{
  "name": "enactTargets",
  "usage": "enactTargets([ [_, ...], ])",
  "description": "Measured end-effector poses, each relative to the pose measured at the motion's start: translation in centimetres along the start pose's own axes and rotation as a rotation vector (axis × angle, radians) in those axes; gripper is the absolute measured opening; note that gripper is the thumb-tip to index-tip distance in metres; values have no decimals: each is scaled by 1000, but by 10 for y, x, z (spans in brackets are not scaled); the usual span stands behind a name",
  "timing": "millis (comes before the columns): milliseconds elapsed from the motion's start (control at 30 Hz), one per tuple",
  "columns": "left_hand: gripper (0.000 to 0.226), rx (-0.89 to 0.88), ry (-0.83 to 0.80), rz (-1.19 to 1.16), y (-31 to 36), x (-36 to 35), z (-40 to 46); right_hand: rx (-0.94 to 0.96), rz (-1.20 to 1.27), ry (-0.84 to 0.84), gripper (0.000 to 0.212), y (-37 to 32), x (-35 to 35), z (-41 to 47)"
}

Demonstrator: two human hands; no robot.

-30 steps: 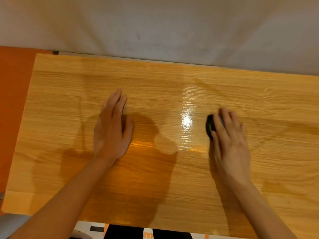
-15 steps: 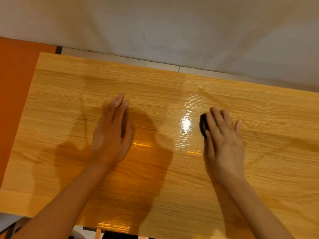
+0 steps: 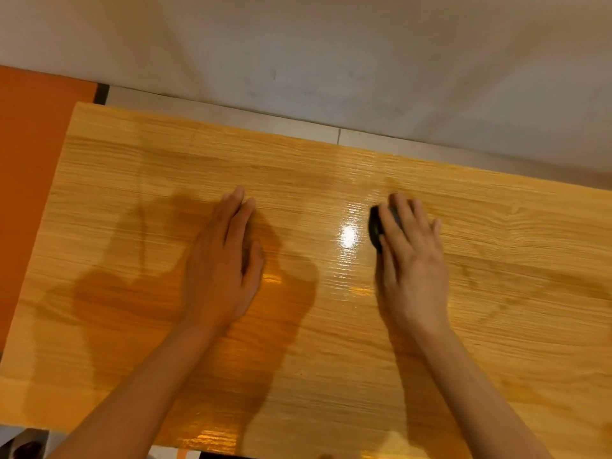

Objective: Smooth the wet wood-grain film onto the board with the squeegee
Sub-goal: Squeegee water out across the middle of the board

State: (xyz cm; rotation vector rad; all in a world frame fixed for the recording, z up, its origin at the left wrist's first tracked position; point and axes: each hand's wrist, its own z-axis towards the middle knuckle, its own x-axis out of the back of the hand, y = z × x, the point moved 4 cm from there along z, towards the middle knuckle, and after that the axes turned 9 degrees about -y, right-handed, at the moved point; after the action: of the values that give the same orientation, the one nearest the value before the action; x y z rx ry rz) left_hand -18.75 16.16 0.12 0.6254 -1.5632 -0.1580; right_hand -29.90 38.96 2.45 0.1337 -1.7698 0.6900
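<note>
Film lies thin, slick, floppy — left hand presses flat, right hand's fingers pressing the squeegee.

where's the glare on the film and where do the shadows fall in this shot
Head view: a bright glare spot sits on the wood-grain film, just left of the black squeegee under the right hand; soft shadows spread left and right of the left hand; straight edges look slightly bowed.
</note>
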Motion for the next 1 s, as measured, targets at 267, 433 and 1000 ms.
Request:
enactTargets([
  [267,53,-16,5,49,0,0,0,-45,86,113,47,-70,-30,47],
  [433,52,-27,18,40,0,-1,0,119,40,-23,48,-54,-21,52],
  [1000,60,-1,13,-24,-13,11,40,-79,30,132,52,-31,-10,77],
])
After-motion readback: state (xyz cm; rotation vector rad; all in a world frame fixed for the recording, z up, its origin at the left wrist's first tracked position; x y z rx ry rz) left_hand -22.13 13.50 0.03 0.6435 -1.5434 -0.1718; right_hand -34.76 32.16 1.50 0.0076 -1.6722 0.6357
